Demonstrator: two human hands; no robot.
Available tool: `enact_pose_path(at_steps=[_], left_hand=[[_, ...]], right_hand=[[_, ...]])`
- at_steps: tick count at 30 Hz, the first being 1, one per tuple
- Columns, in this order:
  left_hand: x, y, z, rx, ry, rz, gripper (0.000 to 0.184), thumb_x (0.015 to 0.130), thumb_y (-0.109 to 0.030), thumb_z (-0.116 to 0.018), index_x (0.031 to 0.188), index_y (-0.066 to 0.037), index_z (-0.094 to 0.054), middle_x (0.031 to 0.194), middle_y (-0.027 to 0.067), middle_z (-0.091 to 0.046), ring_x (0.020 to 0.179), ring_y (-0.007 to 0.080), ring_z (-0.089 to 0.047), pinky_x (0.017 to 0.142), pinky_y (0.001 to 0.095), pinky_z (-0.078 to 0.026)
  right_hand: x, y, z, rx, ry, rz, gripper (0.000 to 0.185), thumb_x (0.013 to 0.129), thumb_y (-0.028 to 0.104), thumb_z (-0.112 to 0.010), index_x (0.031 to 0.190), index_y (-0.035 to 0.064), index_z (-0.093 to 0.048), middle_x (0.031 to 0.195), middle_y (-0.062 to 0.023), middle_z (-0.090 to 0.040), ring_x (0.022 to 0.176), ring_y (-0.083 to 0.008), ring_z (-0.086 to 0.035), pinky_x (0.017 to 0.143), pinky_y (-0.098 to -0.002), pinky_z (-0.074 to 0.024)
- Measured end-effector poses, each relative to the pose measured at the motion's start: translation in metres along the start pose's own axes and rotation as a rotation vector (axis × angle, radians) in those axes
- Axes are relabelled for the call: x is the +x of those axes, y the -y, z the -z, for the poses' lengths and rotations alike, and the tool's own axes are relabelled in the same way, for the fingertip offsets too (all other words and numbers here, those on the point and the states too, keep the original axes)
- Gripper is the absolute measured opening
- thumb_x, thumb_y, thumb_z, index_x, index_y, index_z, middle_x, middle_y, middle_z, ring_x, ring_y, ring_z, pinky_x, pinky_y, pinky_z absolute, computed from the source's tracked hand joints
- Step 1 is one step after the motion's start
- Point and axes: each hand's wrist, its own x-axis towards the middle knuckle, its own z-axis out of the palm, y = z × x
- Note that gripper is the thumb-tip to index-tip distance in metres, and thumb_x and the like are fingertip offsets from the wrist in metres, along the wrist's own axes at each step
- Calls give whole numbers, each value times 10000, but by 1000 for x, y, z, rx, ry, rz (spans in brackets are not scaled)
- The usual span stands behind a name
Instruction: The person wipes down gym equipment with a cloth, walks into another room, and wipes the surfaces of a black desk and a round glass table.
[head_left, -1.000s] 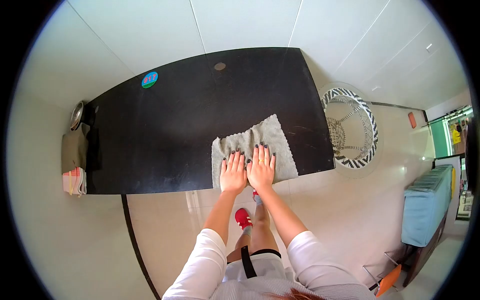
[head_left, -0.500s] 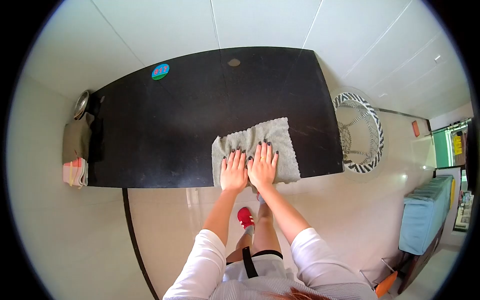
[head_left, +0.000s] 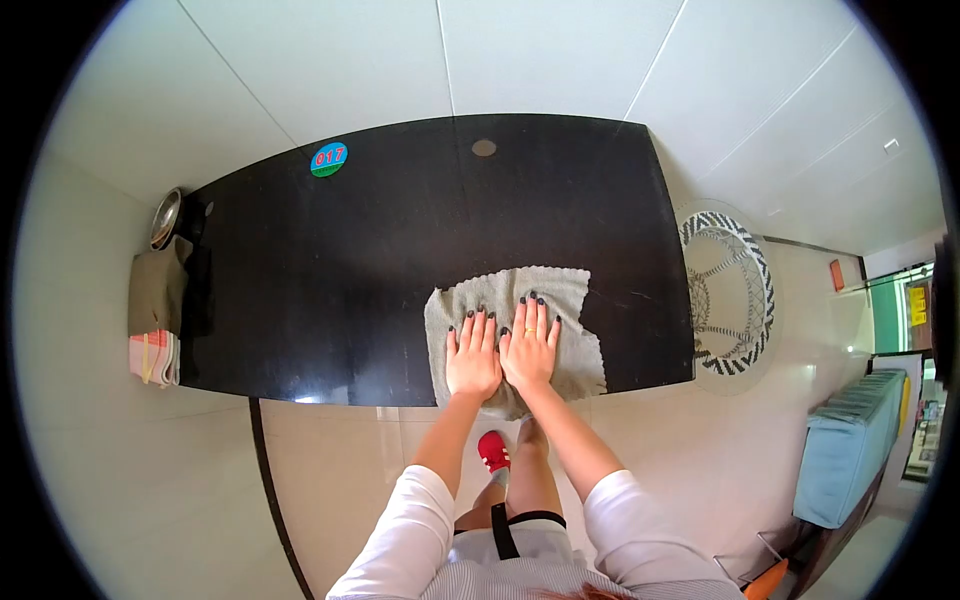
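Observation:
A grey cloth [head_left: 572, 360] with a scalloped edge lies spread on the black table [head_left: 330, 270], at its near edge right of the middle. Part of the cloth hangs over that edge, below my wrists. My left hand [head_left: 474, 362] rests flat, palm down, on the cloth's left half. Beside it, my right hand [head_left: 530, 350] lies flat on the same cloth, thumb close to the left hand. Both hands have their fingers stretched forward, with dark nails. Neither hand grips the cloth.
A round 017 sticker [head_left: 328, 159] and a small grey disc [head_left: 484, 148] are at the table's far side. Folded cloths [head_left: 155, 355] and a metal bowl [head_left: 167, 218] sit at the left end. A patterned round stool [head_left: 758, 285] stands right; a blue-covered piece [head_left: 845, 450] is farther off.
The view has shifted, so the table appears lower. Against the table, my hands have slid slightly forward over the cloth. The folds near my fingertips look flatter.

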Motion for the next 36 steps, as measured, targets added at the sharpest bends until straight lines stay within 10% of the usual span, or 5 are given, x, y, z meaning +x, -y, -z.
enact_pose_path(at_steps=[36], left_hand=[[156, 56, 38, -9, -6, -191, 492, 857, -288, -372, 1315, -107, -370, 1409, 59, -297, 1308, 219, -247, 1062, 459, -157]], right_hand=[[149, 38, 4, -2, 40, -92, 550, 841, 279, -427, 1334, 58, -324, 1428, -112, -243, 1324, -259, -198, 1029, -465, -210]])
